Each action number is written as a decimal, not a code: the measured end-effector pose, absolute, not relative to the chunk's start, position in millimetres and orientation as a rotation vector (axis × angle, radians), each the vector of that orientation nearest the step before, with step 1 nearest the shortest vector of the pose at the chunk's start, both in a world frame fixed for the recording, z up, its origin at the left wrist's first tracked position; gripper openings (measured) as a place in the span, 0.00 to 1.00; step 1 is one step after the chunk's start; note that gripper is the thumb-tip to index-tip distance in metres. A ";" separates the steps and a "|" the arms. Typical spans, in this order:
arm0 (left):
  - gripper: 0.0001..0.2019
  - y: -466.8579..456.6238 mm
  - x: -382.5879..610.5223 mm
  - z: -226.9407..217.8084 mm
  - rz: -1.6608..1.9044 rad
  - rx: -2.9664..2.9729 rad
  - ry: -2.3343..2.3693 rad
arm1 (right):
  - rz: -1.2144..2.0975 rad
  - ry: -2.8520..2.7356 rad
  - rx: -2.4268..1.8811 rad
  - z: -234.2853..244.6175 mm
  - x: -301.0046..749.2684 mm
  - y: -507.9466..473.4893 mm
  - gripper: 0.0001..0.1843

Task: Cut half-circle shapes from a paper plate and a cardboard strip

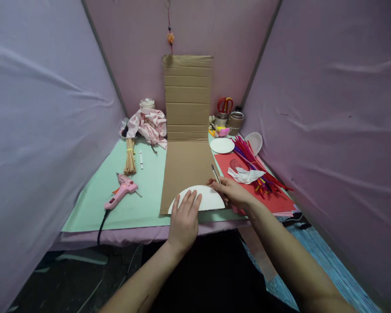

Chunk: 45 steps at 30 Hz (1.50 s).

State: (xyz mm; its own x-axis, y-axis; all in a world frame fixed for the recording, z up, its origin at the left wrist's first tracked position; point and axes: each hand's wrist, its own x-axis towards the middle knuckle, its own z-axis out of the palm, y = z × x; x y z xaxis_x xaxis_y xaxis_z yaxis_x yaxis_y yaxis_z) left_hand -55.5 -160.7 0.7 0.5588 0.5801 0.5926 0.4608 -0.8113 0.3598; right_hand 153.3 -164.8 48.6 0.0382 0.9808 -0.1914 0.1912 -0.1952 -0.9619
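A white half-disc of stiff card or paper [210, 198] lies on the near end of a long strip of creased brown cardboard [187, 161], its straight edge towards the person and roughly in line with the strip's near edge, perhaps so that the edge serves as a guide. The left hand [185, 213] rests flat on the half-disc, fingers slightly spread and gripping nothing, which seems meant to keep it from sliding. The right hand [230, 191] is closed around a slim white pen-like tool [216, 174], beside the curved edge; its tip is too small to make out. The cardboard's far part rises against the pink cloth wall [133, 56], probably because the pale-green-covered table [84, 208] is too shallow for its full length. A pink glue gun [122, 192] lies to the left, apart from the card, and a bundle of red and purple fuzzy stems [244, 150] sits on red sheets [280, 201] to the right, likely leaving the middle for the hands.
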 end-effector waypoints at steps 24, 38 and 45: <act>0.18 -204.4 -47.8 8.9 0.797 2.021 0.647 | 1.055 -1.331 -1.640 54.6 165.8 -137.2 0.17; 0.19 -205.9 -88.2 -14.8 0.869 2.922 0.754 | 0.787 -1.748 -1.853 47.1 145.1 -134.6 0.10; 0.17 -199.6 -94.7 -17.9 0.954 2.903 0.578 | 0.625 -1.797 -1.836 32.8 131.0 -140.3 0.10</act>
